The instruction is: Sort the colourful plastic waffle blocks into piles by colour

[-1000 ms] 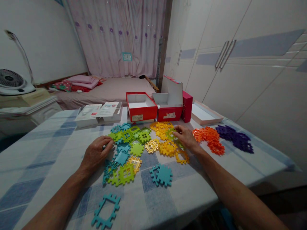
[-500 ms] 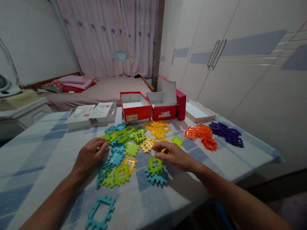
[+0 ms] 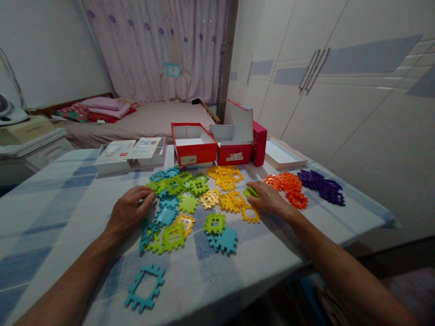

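Our right hand (image 3: 267, 197) covers part of a green piece (image 3: 250, 192); we cannot tell whether it or our left hand (image 3: 131, 208) grips anything. Dragging could snag toothed yellow pieces (image 3: 232, 202).

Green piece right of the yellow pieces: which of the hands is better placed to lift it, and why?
Right, likely: the right hand is at the green piece; the left hand is beyond the yellow pieces.

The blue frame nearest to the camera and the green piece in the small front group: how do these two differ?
The blue frame has one large opening; the green piece has a small window with crossing bars. The blue frame lies alone on the cloth; the green piece overlaps blue pieces. Both have notched edges.
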Tool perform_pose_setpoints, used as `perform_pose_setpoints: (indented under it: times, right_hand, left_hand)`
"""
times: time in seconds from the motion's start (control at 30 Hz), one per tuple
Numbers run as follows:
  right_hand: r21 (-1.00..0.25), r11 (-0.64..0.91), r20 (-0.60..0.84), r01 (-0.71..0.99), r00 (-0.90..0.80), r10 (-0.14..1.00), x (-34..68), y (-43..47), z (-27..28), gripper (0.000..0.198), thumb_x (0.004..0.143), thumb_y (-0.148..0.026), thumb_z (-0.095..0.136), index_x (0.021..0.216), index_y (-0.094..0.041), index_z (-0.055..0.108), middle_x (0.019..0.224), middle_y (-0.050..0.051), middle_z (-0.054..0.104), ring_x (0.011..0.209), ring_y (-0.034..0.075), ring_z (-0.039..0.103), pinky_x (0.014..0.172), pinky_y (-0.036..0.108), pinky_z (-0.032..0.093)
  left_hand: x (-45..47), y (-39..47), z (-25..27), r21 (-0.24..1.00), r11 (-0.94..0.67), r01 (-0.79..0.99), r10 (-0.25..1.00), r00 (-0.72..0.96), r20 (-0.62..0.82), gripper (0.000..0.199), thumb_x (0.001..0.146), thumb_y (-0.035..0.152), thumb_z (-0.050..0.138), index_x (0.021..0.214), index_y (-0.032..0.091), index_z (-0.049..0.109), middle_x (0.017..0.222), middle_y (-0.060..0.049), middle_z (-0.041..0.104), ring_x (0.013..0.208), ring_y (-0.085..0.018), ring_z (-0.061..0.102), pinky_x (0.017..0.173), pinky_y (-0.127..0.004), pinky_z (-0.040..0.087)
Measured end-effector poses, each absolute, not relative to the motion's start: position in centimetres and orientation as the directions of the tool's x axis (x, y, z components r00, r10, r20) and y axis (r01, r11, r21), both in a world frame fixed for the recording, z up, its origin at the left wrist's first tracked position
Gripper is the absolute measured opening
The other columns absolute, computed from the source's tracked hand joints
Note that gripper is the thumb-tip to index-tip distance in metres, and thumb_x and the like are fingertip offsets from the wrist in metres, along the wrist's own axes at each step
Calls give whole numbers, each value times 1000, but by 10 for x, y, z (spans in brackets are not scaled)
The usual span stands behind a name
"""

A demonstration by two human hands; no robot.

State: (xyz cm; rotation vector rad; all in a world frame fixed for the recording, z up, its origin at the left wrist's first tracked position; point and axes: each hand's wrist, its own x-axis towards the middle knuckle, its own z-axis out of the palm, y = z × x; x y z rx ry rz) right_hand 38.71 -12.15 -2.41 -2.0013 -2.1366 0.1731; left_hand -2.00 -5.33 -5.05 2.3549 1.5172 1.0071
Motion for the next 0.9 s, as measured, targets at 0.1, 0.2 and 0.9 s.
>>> perform_pose_setpoints:
  times: [0.1,0.2,0.9]
  right_hand:
    - [-308,97,164,946,-48,985,380,-127,-17,48,80,-27,59,126,-14,57,123,15,60,109,26,57,96,39,42]
    - [-449,222,209,866,-140,968,354,-145,-1,47,82,-29,60,127,-20,55,127,11,59,113,23,56,98,39,42]
    - [-147,160,34,976,-157,987,316,-126,-20,38,81,-40,57,115,-22,57,105,11,56,93,24,55,75,33,43]
  left_hand:
    - [-19,-53,-50,467,-470,749,857,258,447,31,85,44,43,80,22,64,95,-7,67,92,-22,62,91,-34,46]
    - [-19,-52,-51,454,-479,751,851,271,450,32,85,43,43,80,21,65,95,-7,67,92,-21,62,90,-33,46]
    - [-16,-53,-47,490,-466,737,866,264,425,33,83,42,42,79,19,66,95,-10,67,92,-24,62,90,-39,47]
